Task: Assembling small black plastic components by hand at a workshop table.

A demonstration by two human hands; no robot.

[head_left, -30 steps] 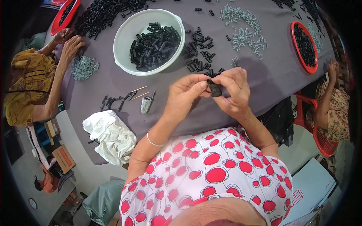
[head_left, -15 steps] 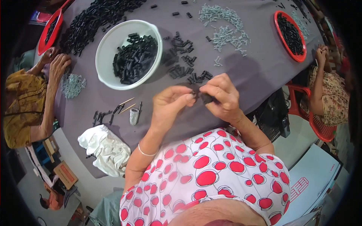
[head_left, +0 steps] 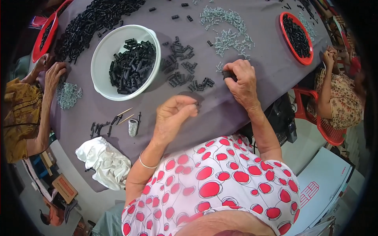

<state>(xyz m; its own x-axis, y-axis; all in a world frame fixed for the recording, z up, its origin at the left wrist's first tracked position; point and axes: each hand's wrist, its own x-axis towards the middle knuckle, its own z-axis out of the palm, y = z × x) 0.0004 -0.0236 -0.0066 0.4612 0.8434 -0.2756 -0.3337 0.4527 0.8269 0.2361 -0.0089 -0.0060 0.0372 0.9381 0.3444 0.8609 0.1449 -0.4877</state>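
My left hand [head_left: 173,118] is held above the near part of the cloth, thumb and fingertips pinching a small dark piece [head_left: 196,104]. Farther right, my right hand [head_left: 243,80] is closed, with a black piece [head_left: 229,75] showing at its fingertips. Its exact kind is hard to make out. That hand is at the near end of the small silvery springs [head_left: 232,39], close to a few stray ones. Between and beyond my hands lie loose short black tubular parts [head_left: 180,78].
A white bowl [head_left: 96,65] holds many black parts, with a large black heap [head_left: 86,27] behind it. Nearer are black pins [head_left: 109,129], wooden sticks [head_left: 126,119], a grey roll [head_left: 133,128] and a white cloth [head_left: 104,161]. Co-workers sit left and right; a red tray [head_left: 311,59] stands right.
My right hand has moved away from the left, up and outward to the springs. My left hand stays near its place, still pinching. The view has shifted slightly.
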